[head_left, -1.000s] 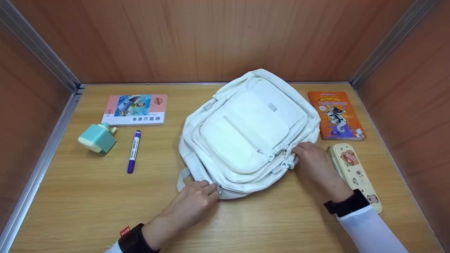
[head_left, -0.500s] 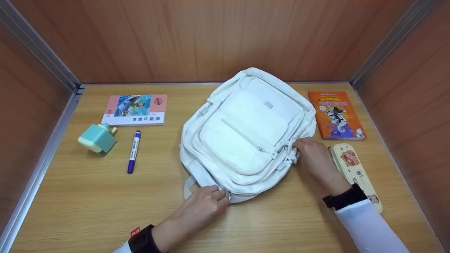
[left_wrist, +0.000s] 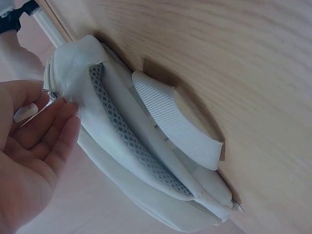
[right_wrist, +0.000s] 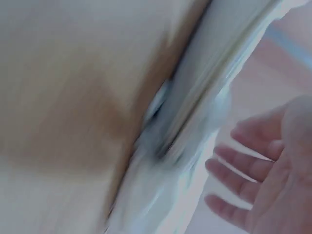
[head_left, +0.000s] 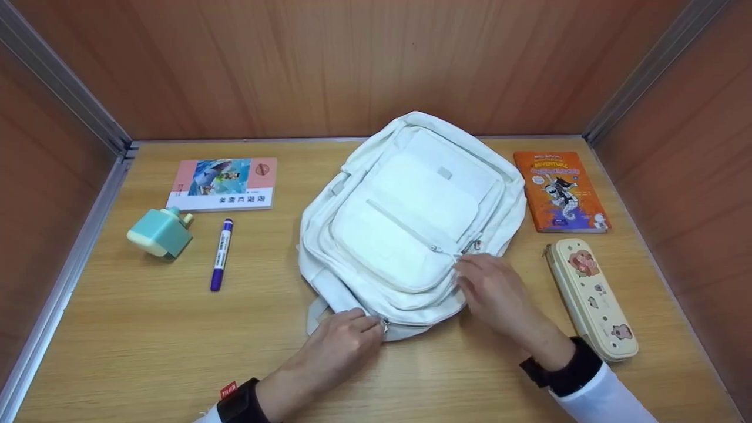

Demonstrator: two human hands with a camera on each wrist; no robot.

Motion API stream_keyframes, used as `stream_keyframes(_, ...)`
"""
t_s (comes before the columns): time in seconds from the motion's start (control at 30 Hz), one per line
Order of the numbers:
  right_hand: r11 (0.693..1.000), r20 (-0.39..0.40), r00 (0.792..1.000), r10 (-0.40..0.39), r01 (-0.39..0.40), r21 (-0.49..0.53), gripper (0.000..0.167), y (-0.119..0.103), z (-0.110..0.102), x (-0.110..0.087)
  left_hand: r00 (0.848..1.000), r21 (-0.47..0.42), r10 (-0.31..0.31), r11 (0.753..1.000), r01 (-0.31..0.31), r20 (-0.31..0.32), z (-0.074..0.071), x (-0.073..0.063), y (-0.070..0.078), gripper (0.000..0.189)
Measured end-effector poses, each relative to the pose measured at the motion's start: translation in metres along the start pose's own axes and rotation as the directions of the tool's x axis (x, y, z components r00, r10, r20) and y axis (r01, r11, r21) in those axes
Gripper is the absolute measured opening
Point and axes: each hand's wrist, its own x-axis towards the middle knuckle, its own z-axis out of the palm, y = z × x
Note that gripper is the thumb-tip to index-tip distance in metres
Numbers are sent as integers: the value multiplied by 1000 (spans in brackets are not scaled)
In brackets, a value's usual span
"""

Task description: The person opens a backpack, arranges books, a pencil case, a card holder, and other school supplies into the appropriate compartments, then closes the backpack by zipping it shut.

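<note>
A white backpack (head_left: 405, 217) lies tilted on the wooden table, front pockets facing up. At its near end my left hand (head_left: 346, 341) pinches a small metal zipper pull (left_wrist: 50, 93) between thumb and finger. The left wrist view also shows the grey mesh strip (left_wrist: 122, 126) and webbing handle (left_wrist: 180, 122) on the bag's end. Over the lower right side of the bag is my right hand (head_left: 499, 294), fingers relaxed. In the blurred right wrist view those fingers (right_wrist: 234, 178) are spread beside the bag's edge, holding nothing.
Left of the bag are a pink-and-white book (head_left: 223, 184), a teal pencil sharpener (head_left: 161, 232) and a purple marker (head_left: 222, 255). An orange book (head_left: 563, 191) and a cream pencil case (head_left: 593, 299) lie to the right. Wooden panels (head_left: 364, 70) enclose the table's back and sides.
My right hand has let go of the bag's right edge and moved left across its lower side. The bag has turned slightly and its near end shifted right with my left hand.
</note>
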Motion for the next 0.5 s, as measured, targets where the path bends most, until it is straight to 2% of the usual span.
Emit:
stream_keyframes(0.1, 988, -17, 992, -126, 127, 84, 26, -30, 6, -3, 998, -28, -29, 999, 27, -49, 1, -1, 0, 12)
stream_keyframes(0.23, 962, -6, 968, -250, 249, 112, 27, -56, 16, -6, 989, -48, -62, 997, 56, -131, 3, 0, -1, 9)
stream_keyframes(0.33, 955, -14, 961, -275, 274, 113, 25, -63, 22, -7, 982, -63, -99, 994, 90, -163, 4, 0, -2, 9)
stream_keyframes(0.5, 950, -46, 960, -276, 280, 139, 22, -63, 25, -9, 973, -72, -158, 986, 147, -167, 2, -5, -7, 14)
